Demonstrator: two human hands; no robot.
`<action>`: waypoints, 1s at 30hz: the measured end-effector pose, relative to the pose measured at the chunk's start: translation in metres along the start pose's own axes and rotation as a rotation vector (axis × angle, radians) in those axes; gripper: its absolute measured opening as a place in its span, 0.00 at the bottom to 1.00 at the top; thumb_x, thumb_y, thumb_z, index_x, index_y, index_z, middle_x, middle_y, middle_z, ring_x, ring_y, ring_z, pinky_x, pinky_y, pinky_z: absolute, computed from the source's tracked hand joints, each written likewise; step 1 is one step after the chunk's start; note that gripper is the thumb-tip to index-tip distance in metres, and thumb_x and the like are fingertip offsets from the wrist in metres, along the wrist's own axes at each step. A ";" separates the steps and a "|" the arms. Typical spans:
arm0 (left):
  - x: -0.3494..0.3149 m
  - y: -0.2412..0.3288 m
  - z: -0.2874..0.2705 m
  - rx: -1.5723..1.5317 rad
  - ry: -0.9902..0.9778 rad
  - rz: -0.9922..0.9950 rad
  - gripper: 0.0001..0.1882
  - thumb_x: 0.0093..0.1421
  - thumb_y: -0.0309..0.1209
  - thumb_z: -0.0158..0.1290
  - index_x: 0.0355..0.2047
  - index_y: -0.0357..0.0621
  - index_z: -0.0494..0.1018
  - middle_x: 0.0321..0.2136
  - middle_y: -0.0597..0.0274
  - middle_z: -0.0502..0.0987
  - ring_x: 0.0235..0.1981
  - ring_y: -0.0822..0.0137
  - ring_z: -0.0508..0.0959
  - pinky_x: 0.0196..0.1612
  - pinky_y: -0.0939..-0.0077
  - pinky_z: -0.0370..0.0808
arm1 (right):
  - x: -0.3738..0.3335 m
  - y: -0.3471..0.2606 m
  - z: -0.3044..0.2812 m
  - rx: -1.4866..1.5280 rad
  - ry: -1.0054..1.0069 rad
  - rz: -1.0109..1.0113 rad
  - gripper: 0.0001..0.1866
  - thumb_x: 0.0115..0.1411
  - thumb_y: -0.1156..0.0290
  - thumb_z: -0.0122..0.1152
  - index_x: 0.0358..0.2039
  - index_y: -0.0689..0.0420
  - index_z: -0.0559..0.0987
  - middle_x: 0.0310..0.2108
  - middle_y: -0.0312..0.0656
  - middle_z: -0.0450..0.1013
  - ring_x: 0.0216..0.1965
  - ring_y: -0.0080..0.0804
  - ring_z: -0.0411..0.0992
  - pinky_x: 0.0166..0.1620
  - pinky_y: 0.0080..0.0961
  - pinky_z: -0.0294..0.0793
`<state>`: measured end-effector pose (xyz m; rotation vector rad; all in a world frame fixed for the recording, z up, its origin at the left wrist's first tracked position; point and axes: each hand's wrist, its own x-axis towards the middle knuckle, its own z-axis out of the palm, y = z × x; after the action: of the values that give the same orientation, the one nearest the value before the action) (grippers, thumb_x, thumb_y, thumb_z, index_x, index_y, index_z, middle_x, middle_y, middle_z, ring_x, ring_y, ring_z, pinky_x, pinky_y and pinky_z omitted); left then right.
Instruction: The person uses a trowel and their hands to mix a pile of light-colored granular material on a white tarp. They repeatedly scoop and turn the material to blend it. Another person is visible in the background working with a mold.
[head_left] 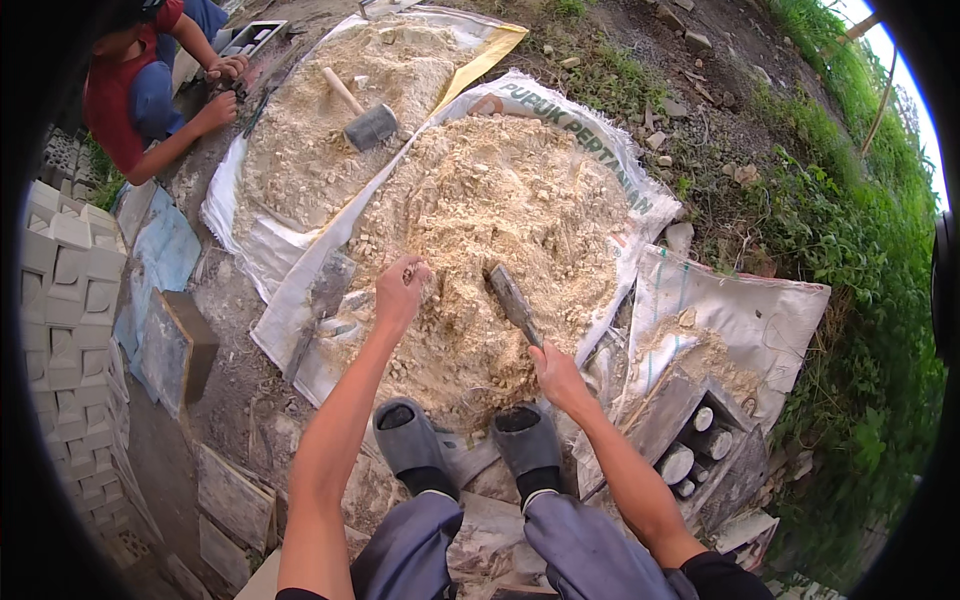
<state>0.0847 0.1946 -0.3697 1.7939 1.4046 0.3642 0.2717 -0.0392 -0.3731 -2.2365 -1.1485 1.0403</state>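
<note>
A heap of crumbly, pale yellow-brown material (520,200) lies on a white woven sack (655,195) in front of my feet. My right hand (560,377) grips the near end of a flat, narrow, trowel-like tool (513,303). Its dusty grey blade slants forward and left, with the tip against the heap. Over the heap's near left part is my left hand (402,287), with its fingers curled closed. Whatever those fingers hold, if anything, is hidden.
A mallet (370,127) rests on a second heap at upper left, where another person (150,90) crouches. Patterned blocks (70,280) are stacked at left. A mold with round cores (690,445) stands at lower right by a folded sack (745,310). Green plants (860,240) grow at right.
</note>
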 end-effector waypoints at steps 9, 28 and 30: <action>-0.031 0.030 0.049 0.148 0.032 0.636 0.25 0.59 0.28 0.55 0.58 0.46 0.67 0.51 0.55 0.73 0.55 0.59 0.69 0.59 0.62 0.62 | -0.020 -0.055 -0.027 0.113 0.185 0.030 0.18 0.68 0.61 0.47 0.29 0.65 0.68 0.19 0.63 0.67 0.26 0.68 0.67 0.28 0.51 0.60; -0.053 -0.056 0.010 0.450 0.224 0.353 0.21 0.60 0.27 0.50 0.55 0.38 0.68 0.58 0.41 0.64 0.60 0.42 0.62 0.62 0.56 0.61 | -0.012 -0.059 -0.036 0.052 0.240 -0.045 0.16 0.69 0.61 0.45 0.35 0.63 0.67 0.17 0.63 0.68 0.23 0.66 0.68 0.25 0.54 0.61; -0.051 -0.063 0.006 0.346 0.145 0.343 0.23 0.61 0.31 0.51 0.57 0.39 0.66 0.55 0.41 0.66 0.57 0.43 0.64 0.59 0.56 0.63 | -0.011 -0.072 -0.032 0.100 0.296 -0.115 0.15 0.69 0.62 0.44 0.37 0.64 0.67 0.17 0.63 0.68 0.22 0.66 0.68 0.25 0.54 0.61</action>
<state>0.0287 0.1489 -0.4072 2.3442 1.3145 0.4573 0.2557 -0.0084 -0.3016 -2.1305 -1.0562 0.6779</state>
